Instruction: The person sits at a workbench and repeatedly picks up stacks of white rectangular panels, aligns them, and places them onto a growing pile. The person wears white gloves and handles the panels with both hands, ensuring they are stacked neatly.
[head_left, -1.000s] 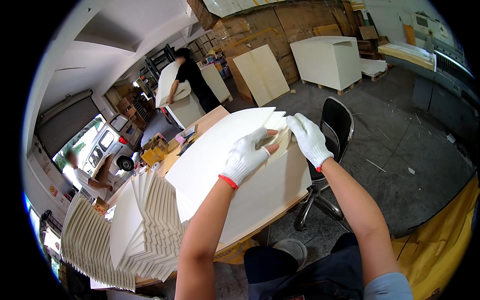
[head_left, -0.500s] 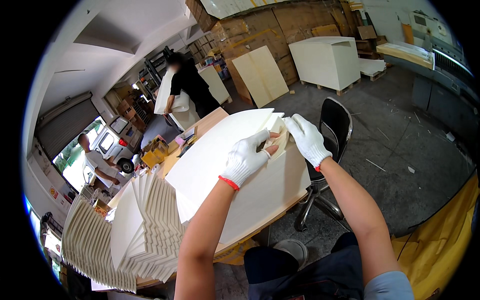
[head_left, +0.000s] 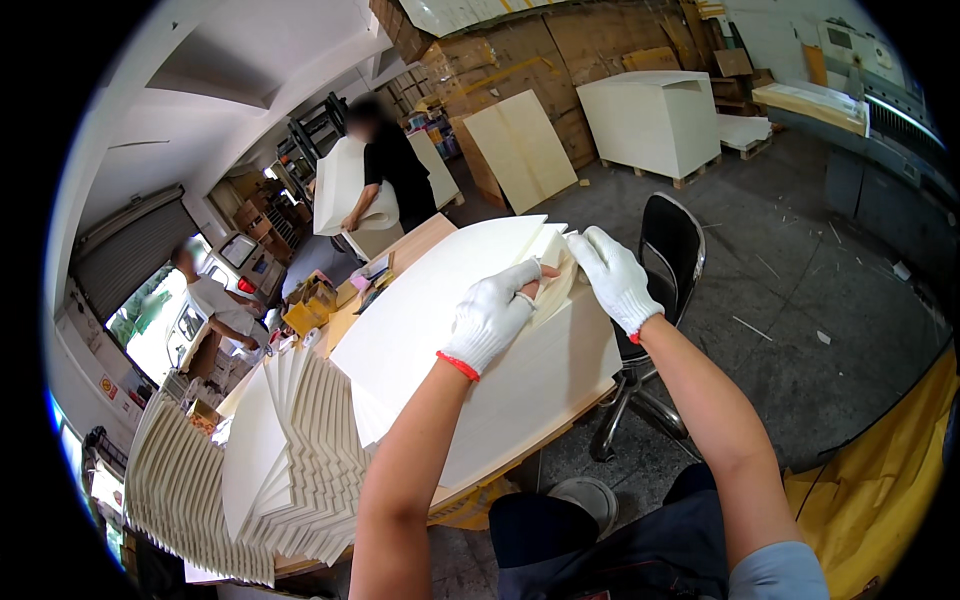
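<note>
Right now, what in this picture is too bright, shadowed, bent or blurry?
Head view: the open doorway is washed out by daylight; head view: a soft shadow lies on the pale sheet below the right hand; head view: corners go black and the wall at far left curves; head view: both co-workers' heads are blurred.

The gloved left hand (head_left: 490,315) and gloved right hand (head_left: 612,275) touched the edge of white sheets (head_left: 415,325) on a table (head_left: 428,233); bent paper stacks (head_left: 325,450) lay left, a black chair (head_left: 675,240) stood right.
</note>
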